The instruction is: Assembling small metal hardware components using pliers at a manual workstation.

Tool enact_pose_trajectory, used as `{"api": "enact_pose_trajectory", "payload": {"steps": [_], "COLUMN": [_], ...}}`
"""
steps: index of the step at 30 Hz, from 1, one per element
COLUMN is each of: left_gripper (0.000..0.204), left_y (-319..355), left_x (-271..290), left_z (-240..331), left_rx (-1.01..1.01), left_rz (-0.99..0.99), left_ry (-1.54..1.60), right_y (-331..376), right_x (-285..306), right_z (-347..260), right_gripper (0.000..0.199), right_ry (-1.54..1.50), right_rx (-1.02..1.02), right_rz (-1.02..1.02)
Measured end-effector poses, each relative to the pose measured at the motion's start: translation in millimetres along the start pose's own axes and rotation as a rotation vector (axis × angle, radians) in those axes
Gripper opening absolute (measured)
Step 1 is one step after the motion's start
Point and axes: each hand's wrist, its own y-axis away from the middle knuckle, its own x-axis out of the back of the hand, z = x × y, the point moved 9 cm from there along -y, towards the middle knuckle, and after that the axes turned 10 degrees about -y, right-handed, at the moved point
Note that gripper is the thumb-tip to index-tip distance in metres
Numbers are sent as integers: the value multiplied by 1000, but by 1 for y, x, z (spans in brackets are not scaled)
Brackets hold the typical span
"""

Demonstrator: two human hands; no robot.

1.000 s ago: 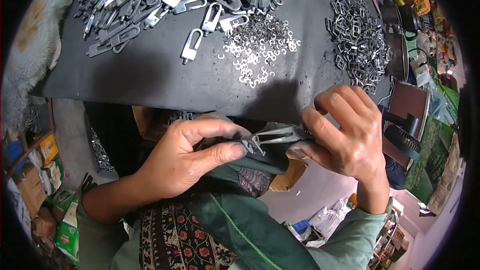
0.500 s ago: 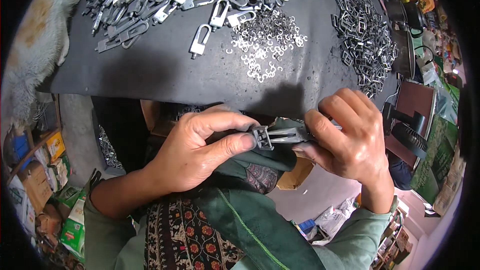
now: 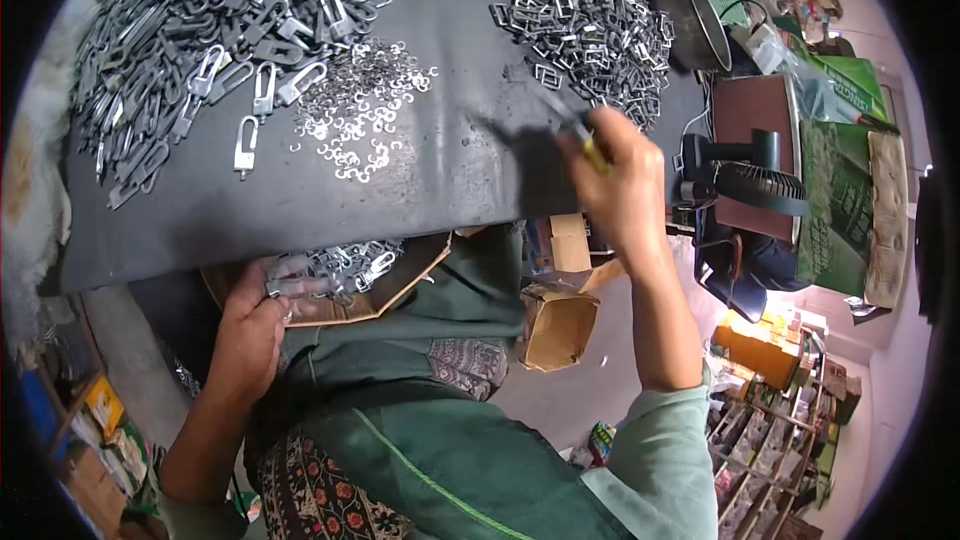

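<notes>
My right hand (image 3: 622,180) is closed around pliers (image 3: 592,148) with yellow on the handle. Their blurred nose points away from me above the table, near a pile of small rectangular metal frames (image 3: 590,15). Low at the left, my left hand (image 3: 250,330) is over the rim of a cardboard box (image 3: 385,302). Its fingers are smeared by motion, so whether it holds anything does not show. Metal pieces (image 3: 345,265) lie inside that box. Tiny C-shaped metal clips (image 3: 355,130) form a heap mid-table, beside a large pile of long U-shaped metal pieces (image 3: 250,20).
The dark table (image 3: 440,185) has its near edge just in front of me. A small black fan (image 3: 755,185) is at the right, with dark pans (image 3: 695,25) beyond it. White and orange fur (image 3: 30,170) borders the left side. An open carton (image 3: 560,325) sits below the table.
My hands have moved apart. The left went down to the box at the left; the right lifted over the table with the pliers. The view has shifted right. The small metal frame is no longer between them.
</notes>
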Motion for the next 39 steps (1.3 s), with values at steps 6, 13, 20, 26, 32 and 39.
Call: {"api": "enact_pose_trajectory", "payload": {"steps": [6,13,20,26,32,39], "left_gripper": [37,24,17,13,15,17], "left_y": [3,20,17,21,26,34], "left_x": [-28,-61,-93,-89,-88,-92], "left_z": [8,53,87,89,87,83], "left_rx": [71,-10,-309,-222,-295,-150], "left_rz": [-182,-324,-306,-332,-401,-498], "left_ry": [-76,-425,-437,-347,-347,-130], "right_y": [-30,-35,-33,23,36,41], "right_x": [-5,-17,-28,-59,-70,-67], "right_z": [21,48,2,-82,-105,-112], "right_gripper": [26,24,19,15,15,14], "right_ry": [171,115,309,-603,-797,-787], "right_rx": [109,-155,235,136,143,187], "right_rz": [203,-53,-167,-681,-676,-712]}}
